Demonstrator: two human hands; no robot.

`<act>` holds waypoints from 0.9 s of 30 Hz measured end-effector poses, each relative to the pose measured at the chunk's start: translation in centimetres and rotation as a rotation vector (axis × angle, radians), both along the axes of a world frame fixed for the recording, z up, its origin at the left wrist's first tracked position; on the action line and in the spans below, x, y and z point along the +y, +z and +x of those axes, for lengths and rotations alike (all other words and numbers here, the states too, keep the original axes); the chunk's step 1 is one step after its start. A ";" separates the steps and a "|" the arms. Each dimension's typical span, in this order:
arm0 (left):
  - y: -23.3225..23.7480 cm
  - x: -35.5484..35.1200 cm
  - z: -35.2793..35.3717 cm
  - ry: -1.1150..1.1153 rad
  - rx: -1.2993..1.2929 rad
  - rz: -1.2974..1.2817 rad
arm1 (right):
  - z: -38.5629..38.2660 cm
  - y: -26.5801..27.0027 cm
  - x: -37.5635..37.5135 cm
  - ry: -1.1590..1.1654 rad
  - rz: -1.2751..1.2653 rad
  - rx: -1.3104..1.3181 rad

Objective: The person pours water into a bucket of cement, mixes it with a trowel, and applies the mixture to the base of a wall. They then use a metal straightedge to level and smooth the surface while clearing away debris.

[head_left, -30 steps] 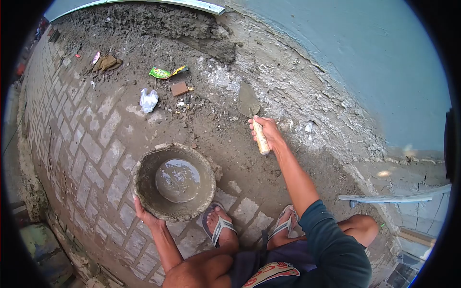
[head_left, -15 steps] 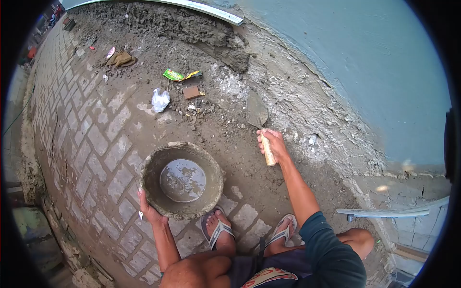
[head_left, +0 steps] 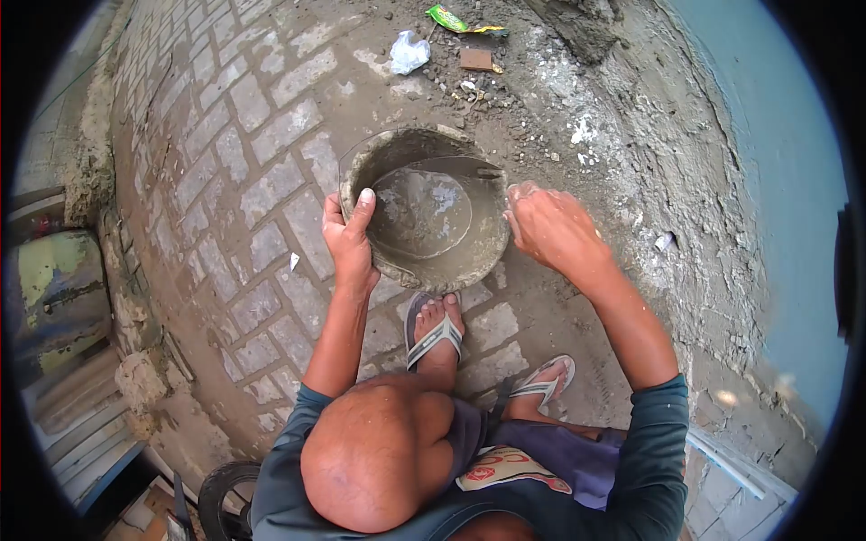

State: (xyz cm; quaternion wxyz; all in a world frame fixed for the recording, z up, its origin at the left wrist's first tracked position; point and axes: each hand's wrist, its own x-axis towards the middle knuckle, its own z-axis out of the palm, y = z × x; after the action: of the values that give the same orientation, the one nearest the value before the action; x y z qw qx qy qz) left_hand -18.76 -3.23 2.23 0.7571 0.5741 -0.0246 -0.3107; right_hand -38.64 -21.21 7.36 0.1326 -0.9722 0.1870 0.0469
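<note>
A mud-caked bucket (head_left: 483, 257) is tilted on the ground in front of my feet, with watery grey mix (head_left: 410, 216) in its bottom. My left hand (head_left: 350, 239) grips its left rim, thumb over the edge and fingers outside. At the right rim, my right hand (head_left: 555, 225) is closed around the handle of a trowel, which is mostly hidden by the fingers. The trowel's shank (head_left: 490, 173) reaches over the rim, and its wet blade lies inside the bucket, hard to tell from the mix.
Brick paving (head_left: 271, 194) spreads to the left. Ahead lie a white plastic bag (head_left: 409, 52), a green wrapper (head_left: 456, 20) and a brick piece (head_left: 476, 59). Rough mortar (head_left: 649, 171) runs along the blue-grey wall (head_left: 794, 180) on the right. A tyre (head_left: 221, 491) shows at lower left.
My right hand has brought the trowel from beside the wall down into the bucket. My left hand's thumb now shows over the rim. The view has shifted, so the bucket appears higher and further right.
</note>
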 end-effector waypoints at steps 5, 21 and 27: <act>-1.4 0.2 1.3 -0.017 -0.130 0.046 | 3.6 -5.2 2.2 0.199 0.242 -0.058; -0.8 -0.8 0.3 -0.072 -0.168 0.047 | 2.8 -2.7 1.4 0.110 0.219 0.040; 1.0 -1.0 -1.5 -0.174 -0.032 -0.067 | -3.6 0.5 2.4 0.196 0.217 0.004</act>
State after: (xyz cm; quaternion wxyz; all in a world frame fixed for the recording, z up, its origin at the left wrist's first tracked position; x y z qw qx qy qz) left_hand -20.24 -4.25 3.22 0.7455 0.5492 -0.0970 -0.3650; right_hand -42.26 -18.78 7.82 0.2314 -0.9657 0.0854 0.0814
